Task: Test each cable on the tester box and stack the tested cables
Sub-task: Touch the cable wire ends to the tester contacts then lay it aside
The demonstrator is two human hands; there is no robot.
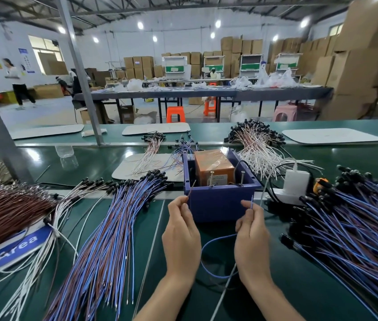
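Green workbench, seen from above. At L, a fanned pile of blue/brown cables (114,228). L hand (181,237) pinches one cable's (201,258) brown end btwn thumb & forefinger, tip poking up at the front-left rim of the purple tester box (218,205); contact unclear. The cable loops low btwn both hands. R hand (251,242) pinches its blue end upright, near the box's front-right corner. At R, a second cable heap (357,228).

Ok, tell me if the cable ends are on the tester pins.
Off: left hand and right hand pinch the cable ends short of the tester box pins.
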